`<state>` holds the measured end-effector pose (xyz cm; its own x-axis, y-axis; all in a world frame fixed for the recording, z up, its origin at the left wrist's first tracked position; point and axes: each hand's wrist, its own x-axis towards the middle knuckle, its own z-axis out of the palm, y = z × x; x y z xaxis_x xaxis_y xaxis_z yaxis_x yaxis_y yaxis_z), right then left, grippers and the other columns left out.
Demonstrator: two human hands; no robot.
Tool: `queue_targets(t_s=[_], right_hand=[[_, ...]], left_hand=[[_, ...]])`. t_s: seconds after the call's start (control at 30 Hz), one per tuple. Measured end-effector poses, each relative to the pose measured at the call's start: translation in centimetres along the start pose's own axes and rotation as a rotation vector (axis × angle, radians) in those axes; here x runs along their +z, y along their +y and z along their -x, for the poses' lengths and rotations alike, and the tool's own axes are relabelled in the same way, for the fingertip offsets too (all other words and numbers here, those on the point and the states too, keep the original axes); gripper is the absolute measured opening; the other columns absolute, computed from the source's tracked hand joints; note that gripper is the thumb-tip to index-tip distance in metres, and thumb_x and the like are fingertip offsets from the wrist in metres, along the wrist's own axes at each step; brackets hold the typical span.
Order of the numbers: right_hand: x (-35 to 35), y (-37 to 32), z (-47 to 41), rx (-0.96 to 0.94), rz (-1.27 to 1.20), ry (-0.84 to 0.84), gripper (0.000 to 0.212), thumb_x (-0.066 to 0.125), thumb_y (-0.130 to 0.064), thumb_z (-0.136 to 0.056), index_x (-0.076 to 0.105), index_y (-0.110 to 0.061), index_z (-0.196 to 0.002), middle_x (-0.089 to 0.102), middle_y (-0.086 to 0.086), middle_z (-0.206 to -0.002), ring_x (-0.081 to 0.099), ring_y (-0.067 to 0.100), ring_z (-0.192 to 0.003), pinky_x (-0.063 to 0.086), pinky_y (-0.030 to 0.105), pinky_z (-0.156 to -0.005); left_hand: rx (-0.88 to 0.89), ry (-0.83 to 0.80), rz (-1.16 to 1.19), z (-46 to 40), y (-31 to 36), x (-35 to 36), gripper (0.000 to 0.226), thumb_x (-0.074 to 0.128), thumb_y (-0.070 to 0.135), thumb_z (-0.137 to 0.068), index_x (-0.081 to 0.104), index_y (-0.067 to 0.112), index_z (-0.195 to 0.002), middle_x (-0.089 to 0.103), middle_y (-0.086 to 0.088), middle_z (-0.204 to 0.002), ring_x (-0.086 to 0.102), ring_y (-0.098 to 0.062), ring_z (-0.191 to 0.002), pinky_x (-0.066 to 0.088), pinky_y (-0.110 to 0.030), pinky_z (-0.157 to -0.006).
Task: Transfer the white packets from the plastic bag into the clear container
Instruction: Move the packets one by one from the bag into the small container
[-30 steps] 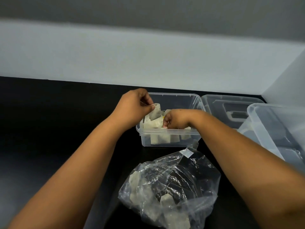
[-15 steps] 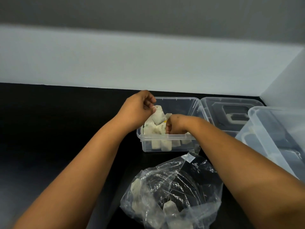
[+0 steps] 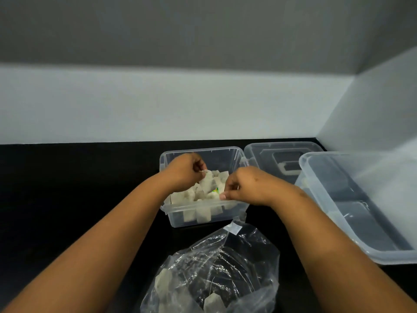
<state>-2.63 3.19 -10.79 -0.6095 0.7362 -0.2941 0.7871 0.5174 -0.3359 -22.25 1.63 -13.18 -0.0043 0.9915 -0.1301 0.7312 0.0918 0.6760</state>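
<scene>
Fingers of left hand pinching a white packet over clear container; right hand fingers curled, grasp unclear.

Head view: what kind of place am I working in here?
Probably a plain workbench or storage counter set in a corner, not clearly a kitchen: a black countertop meeting bare grey walls, with clear plastic storage bins and a loose lid lined up alongside.

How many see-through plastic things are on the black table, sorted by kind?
Clear container holding white packets: 1
Large clear bin: 1
Clear lid: 1
Plastic bag: 1
Total: 4
</scene>
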Motion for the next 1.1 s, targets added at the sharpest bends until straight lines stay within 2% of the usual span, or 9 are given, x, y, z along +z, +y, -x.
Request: queue_targets(t_s=[0.23,0.33,0.43,0.57,0.63,0.77,0.9,1.0,1.1], right_hand=[[1.5,0.7,2.5,-0.034,0.024,0.142,0.022,0.069,-0.029,-0.086,0.073,-0.024,-0.108,0.072,-0.006,-0.105,0.065,0.011,-0.098,0.052,0.03,-0.089],[1.9,0.5,2.9,-0.038,0.012,0.178,0.024,0.067,-0.029,-0.088,0.072,-0.024,-0.111,0.071,-0.007,-0.107,0.064,0.01,-0.1,0.051,0.03,-0.09],[1.9,0.4,3.0,-0.041,0.01,0.188,0.021,0.066,-0.028,-0.089,0.072,-0.025,-0.109,0.071,-0.007,-0.104,0.063,0.012,-0.098,0.051,0.031,-0.088],[2.0,0.4,3.0,-0.044,0.001,0.202,0.018,0.066,-0.027,-0.088,0.073,-0.024,-0.105,0.071,-0.006,-0.102,0.063,0.012,-0.097,0.051,0.03,-0.086],[2.1,0.5,2.9,-0.039,-0.003,0.197,0.018,0.066,-0.027,-0.088,0.073,-0.023,-0.105,0.071,-0.005,-0.102,0.063,0.012,-0.097,0.051,0.031,-0.086],[2.1,0.6,2.9,-0.044,0.003,0.199,0.019,0.065,-0.028,-0.089,0.072,-0.023,-0.106,0.071,-0.005,-0.101,0.063,0.013,-0.095,0.049,0.028,-0.083],[2.4,0.8,2.7,-0.04,0.007,0.196,0.021,0.066,-0.029,-0.088,0.072,-0.022,-0.107,0.072,-0.002,-0.102,0.064,0.016,-0.096,0.052,0.033,-0.085],[2.7,0.9,2.7,-0.039,0.014,0.212,0.028,0.066,-0.032,-0.088,0.069,-0.022,-0.113,0.069,0.001,-0.11,0.062,0.019,-0.103,0.052,0.038,-0.09],[2.8,0.5,3.5,-0.096,0.037,0.289,0.031,0.065,-0.032,-0.089,0.067,-0.02,-0.117,0.065,0.0,-0.116,0.054,0.02,-0.112,0.046,0.036,-0.096]], left_hand=[[-0.061,-0.303,0.001,-2.1,1.0,2.8,0.01,0.064,0.001,-0.086,0.062,0.008,-0.095,0.062,-0.004,-0.084,0.066,-0.016,-0.069,0.059,-0.027,-0.068],[-0.013,-0.405,-0.242,-3.1,1.2,4.4,0.012,0.061,0.009,-0.086,0.062,0.02,-0.089,0.06,0.002,-0.084,0.058,-0.014,-0.073,0.05,-0.025,-0.064],[0.021,-0.454,-0.439,-3.9,1.2,5.5,0.01,0.057,0.021,-0.087,0.059,0.03,-0.082,0.059,0.006,-0.084,0.057,-0.018,-0.081,0.054,-0.035,-0.078],[0.021,-0.484,-0.536,-4.2,1.6,6.1,0.017,0.057,0.019,-0.089,0.065,0.017,-0.104,0.058,0.002,-0.085,0.054,-0.02,-0.081,0.046,-0.031,-0.072],[0.031,-0.472,-0.553,-4.3,1.7,6.2,0.018,0.057,0.018,-0.09,0.065,0.014,-0.106,0.058,-0.001,-0.087,0.054,-0.02,-0.08,0.041,-0.029,-0.069],[0.036,-0.421,-0.577,-4.5,1.7,6.4,0.016,0.061,0.022,-0.088,0.068,0.016,-0.101,0.063,-0.001,-0.089,0.059,-0.021,-0.083,0.046,-0.029,-0.071],[-0.005,-0.35,-0.532,-4.3,2.4,5.8,0.013,0.063,0.024,-0.088,0.066,0.013,-0.094,0.061,-0.005,-0.087,0.056,-0.017,-0.069,0.042,-0.024,-0.059],[0.031,-0.182,-0.485,-3.5,2.9,4.8,0.022,0.061,0.028,-0.09,0.066,0.01,-0.1,0.066,-0.007,-0.1,0.061,-0.024,-0.091,0.046,-0.03,-0.073],[0.08,0.022,-0.367,-1.6,3.4,3.4,0.018,0.061,0.029,-0.089,0.066,0.016,-0.1,0.067,-0.004,-0.104,0.061,-0.023,-0.097,0.05,-0.035,-0.083]])
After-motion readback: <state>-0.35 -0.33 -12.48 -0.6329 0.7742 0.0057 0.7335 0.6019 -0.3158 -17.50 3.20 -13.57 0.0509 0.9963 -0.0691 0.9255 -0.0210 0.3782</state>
